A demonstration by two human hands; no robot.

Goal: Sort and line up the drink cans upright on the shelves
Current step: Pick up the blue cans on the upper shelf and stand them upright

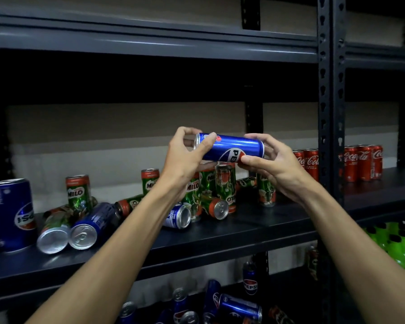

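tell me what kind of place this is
Probably a shop stockroom or storeroom. Dark slotted metal shelving holds bulk drinks: Coca-Cola cans lined up in rows, Milo cans jumbled, some lying down, and green bottles lower right. The left hand and right hand hold a Pepsi can sideways.

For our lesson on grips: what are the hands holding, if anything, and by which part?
A blue Pepsi can, held sideways: left hand grips its left end, right hand its right end.
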